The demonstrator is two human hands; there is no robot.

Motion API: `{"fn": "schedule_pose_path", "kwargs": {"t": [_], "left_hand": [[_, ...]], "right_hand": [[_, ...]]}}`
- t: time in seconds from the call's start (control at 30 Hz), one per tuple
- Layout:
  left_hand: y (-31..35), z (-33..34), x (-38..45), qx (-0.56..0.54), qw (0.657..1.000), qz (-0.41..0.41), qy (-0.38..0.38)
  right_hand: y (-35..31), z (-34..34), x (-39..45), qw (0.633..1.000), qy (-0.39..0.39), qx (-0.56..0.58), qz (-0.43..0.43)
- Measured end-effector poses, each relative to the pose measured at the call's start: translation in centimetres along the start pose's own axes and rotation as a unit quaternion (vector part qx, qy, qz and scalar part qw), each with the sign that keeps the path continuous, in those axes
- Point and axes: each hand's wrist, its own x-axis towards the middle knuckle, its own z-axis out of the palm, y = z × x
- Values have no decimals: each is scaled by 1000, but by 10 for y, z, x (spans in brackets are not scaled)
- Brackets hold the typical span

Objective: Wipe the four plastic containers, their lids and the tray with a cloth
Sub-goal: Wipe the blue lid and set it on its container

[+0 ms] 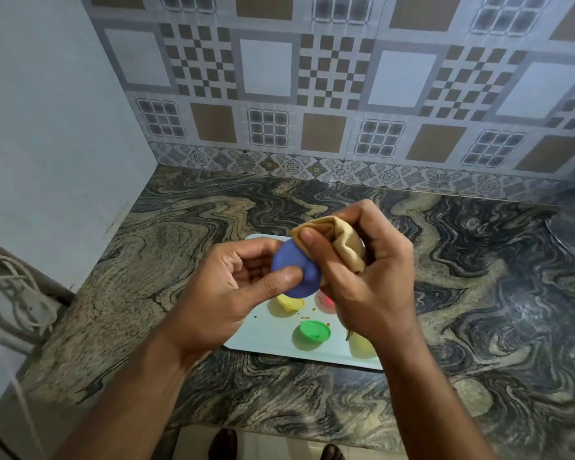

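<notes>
Both forearms reach in from below, hands meeting mid-frame. Left hand (233,280) curled, thumb and fingers pinching the blue lid (296,273). Right hand (362,277) fisted around bunched cloth (339,240), thumb pressed on it.

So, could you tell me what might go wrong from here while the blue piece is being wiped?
The left hand pinches the blue lid by its edge above the tray, so pressure from the cloth in the right hand could knock it loose onto the pieces below. Crumbs lie on the tray near the green lid; setting the wiped piece down there could dirty it again.
</notes>
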Motion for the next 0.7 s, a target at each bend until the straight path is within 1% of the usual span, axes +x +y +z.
{"fn": "schedule_pose_path", "kwargs": {"t": [0.07, 0.17, 0.27, 0.4, 0.57, 0.63, 0.7], "left_hand": [[2, 0, -1, 32, 999, 15, -25], [2, -2, -3, 45, 998, 7, -36], [-1, -3, -2, 87, 996, 26, -22], [-2, -6, 1, 163, 985, 57, 10], [-3, 0, 3, 273, 956, 101, 28], [-3, 2, 3, 275, 955, 111, 24], [-5, -1, 3, 251, 963, 99, 2]], "right_hand": [[3, -1, 6, 1000, 12, -6, 16], [5, -2, 15, 998, 45, -16, 44], [9, -6, 20, 994, 73, 24, 79], [8, -9, 16, 992, 79, 32, 95], [-7, 5, 7, 997, 57, 30, 49], [-8, 12, 8, 998, 48, 5, 43], [-4, 12, 14, 997, 57, -31, 43]]}}
